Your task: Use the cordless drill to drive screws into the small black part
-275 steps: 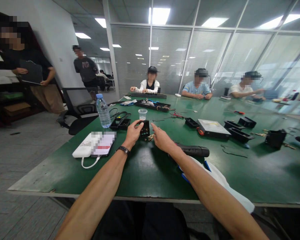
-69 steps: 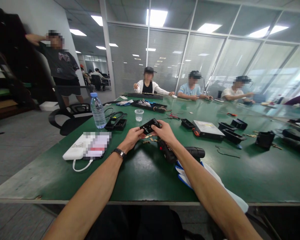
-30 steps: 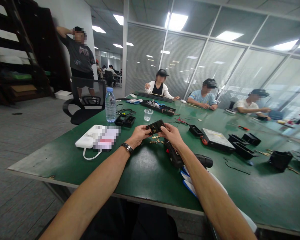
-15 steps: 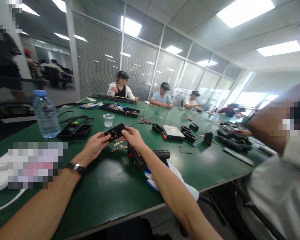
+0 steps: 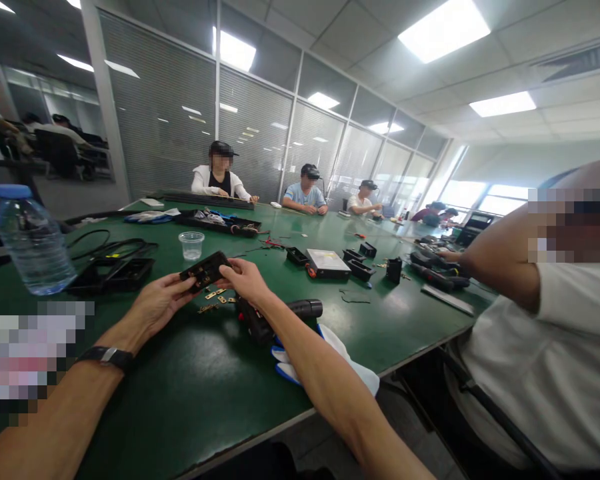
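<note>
Between my two hands is a black plastic housing (image 5: 204, 270) with small brass-coloured parts inside, held tilted above the table. My left hand (image 5: 163, 300) grips its left end, thumb on the near side. At the right end, my right hand (image 5: 245, 277) pinches it between thumb and fingers. Small brass metal strips (image 5: 215, 293) lie on the green table (image 5: 180, 400) just below the housing. Partly hidden behind my right forearm is a black power drill (image 5: 260, 320). White and blue work gloves (image 5: 350, 363) lie under that forearm.
A water bottle (image 5: 33, 243) and a clear plastic cup (image 5: 191, 247) stand at left. Black open boxes (image 5: 357, 267) and a flat silver-topped box (image 5: 329, 263) lie farther right. A co-worker (image 5: 555, 347) sits close on my right; others sit across the table.
The view has swung to the right, so the table things appear shifted left. Both hands keep hold of the black housing, which looks much the same.
</note>
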`<state>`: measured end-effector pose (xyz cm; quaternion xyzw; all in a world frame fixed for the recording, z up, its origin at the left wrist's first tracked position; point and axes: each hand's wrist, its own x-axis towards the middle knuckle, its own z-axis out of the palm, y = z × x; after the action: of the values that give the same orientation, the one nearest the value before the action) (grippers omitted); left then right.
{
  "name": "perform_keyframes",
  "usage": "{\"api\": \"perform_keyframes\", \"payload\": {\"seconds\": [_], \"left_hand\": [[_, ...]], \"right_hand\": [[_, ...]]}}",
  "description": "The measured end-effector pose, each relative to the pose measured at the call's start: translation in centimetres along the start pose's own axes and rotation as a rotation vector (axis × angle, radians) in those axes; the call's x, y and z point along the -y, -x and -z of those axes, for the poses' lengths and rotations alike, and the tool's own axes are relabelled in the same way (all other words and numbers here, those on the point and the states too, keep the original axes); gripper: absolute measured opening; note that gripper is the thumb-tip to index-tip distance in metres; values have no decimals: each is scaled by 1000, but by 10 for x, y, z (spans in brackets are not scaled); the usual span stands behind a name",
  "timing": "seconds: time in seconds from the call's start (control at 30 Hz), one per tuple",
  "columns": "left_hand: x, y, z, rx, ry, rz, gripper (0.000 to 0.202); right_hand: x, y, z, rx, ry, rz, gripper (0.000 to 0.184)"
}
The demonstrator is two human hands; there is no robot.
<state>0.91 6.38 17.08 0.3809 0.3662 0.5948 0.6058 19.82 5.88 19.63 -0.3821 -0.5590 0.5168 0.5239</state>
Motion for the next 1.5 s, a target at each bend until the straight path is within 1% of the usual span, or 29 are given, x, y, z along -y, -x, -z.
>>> {"api": "perform_keyframes", "payload": {"seconds": [0.17, 0.27, 0.33, 0.43, 0.6, 0.7, 0.8, 0.9, 1.0, 1.1, 1.23, 1.33, 1.5], "left_hand": [[-3, 0, -2, -6, 26, 22, 22], [-3, 0, -3, -20, 54, 32, 23], [-3, 3, -4, -1, 55, 5, 22], [-2, 7, -5, 53, 63, -35, 20], [1, 8, -5, 82, 86, -51, 19], [5, 10, -5, 46, 28, -75, 24], [9, 10, -7, -21, -40, -117, 28], [11, 9, -10, -110, -109, -173, 26], [11, 9, -14, -154, -151, -215, 23], [9, 11, -15, -169, -152, -221, 24], [9, 6, -11, -164, -170, -170, 29], [8, 4, -11, -158, -170, -147, 31], [9, 4, -13, -168, -166, -174, 33]], "right_hand": [[2, 1, -1, -12, 15, 13, 25], [4, 2, -2, -31, 72, 24, 26], [5, 4, -3, -41, 102, 35, 25], [5, 7, -3, -23, 71, 52, 25], [-2, 4, -2, 12, 54, 109, 32], [-4, 5, -2, 18, 93, 162, 34], [-6, 6, -3, 26, 143, 199, 36], [-7, 5, -4, 37, 186, 222, 38], [-7, 4, -5, 38, 242, 254, 39], [-6, 5, -5, 22, 306, 266, 37], [-8, 1, -2, -30, 395, 260, 35], [-9, -1, -1, -43, 442, 265, 34], [-10, -1, -1, -70, 500, 288, 33]]}}
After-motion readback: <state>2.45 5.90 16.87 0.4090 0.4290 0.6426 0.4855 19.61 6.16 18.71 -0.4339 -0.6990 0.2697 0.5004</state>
